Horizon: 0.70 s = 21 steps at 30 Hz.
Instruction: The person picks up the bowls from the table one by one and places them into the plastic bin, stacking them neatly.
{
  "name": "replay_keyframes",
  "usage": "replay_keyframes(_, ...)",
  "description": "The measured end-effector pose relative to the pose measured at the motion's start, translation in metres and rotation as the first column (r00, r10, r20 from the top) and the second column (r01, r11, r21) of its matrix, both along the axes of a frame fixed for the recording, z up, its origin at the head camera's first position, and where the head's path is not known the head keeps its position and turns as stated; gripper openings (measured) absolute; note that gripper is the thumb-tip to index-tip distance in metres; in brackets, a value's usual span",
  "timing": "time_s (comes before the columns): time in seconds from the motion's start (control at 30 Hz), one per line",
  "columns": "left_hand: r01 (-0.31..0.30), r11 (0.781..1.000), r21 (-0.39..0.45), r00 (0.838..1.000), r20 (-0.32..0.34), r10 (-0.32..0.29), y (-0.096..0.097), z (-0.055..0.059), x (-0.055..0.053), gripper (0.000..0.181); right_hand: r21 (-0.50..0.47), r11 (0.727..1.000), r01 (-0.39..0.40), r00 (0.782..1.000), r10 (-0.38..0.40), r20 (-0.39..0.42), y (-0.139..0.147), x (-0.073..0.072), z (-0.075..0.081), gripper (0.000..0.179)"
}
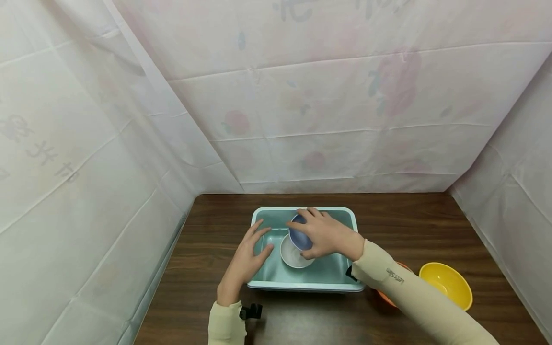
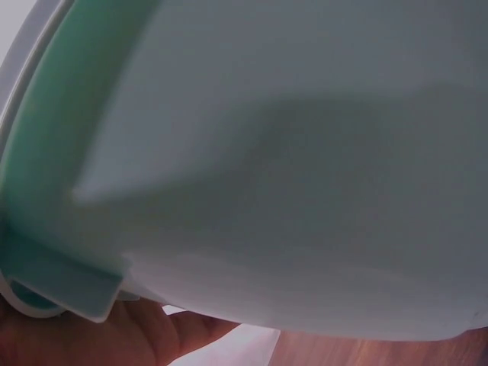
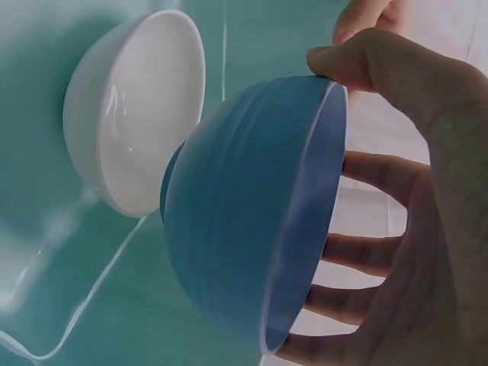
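Note:
My right hand [image 1: 325,233] grips a blue bowl [image 1: 299,235] by its rim, the thumb on one side and the fingers spread along the other. In the right wrist view the blue bowl [image 3: 236,213] is tilted, its base overlapping a white bowl [image 3: 149,114]. That white bowl [image 1: 290,255] rests in a pale teal basin [image 1: 302,286]. Over the basin's left rim, my left hand [image 1: 246,263] has its fingers spread and nothing in them. The left wrist view is mostly filled by the basin's smooth side [image 2: 305,229], with part of the hand [image 2: 130,335] below.
On the right of the brown wooden table [image 1: 215,230] stands a yellow bowl [image 1: 446,280]. An orange bowl [image 1: 386,298] beside it is mostly hidden under my right forearm. Pale printed sheets [image 1: 323,120] hang behind and at both sides.

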<state>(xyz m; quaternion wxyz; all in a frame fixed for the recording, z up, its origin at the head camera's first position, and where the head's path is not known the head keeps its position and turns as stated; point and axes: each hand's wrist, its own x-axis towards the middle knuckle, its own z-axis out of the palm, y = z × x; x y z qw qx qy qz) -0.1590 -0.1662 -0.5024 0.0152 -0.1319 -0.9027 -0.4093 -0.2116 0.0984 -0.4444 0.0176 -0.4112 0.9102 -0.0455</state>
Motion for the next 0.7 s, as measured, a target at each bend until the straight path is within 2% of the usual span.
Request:
replay_keyframes(0.4, 0.004, 1.000, 0.007, 1.000, -0.007, -0.004, 0.002, 0.000, -0.001, 0.049, 0.035, 0.999, -0.009, 0.999, 0.007, 0.045, -0.005, 0.003, -0.010, 0.078)
replay_keyframes(0.7, -0.003, 1.000, 0.005, 1.000, 0.019, 0.003, 0.004, -0.001, -0.001, 0.049, 0.050, 0.999, 0.002, 0.997, -0.006, 0.075, -0.007, 0.001, -0.018, 0.077)
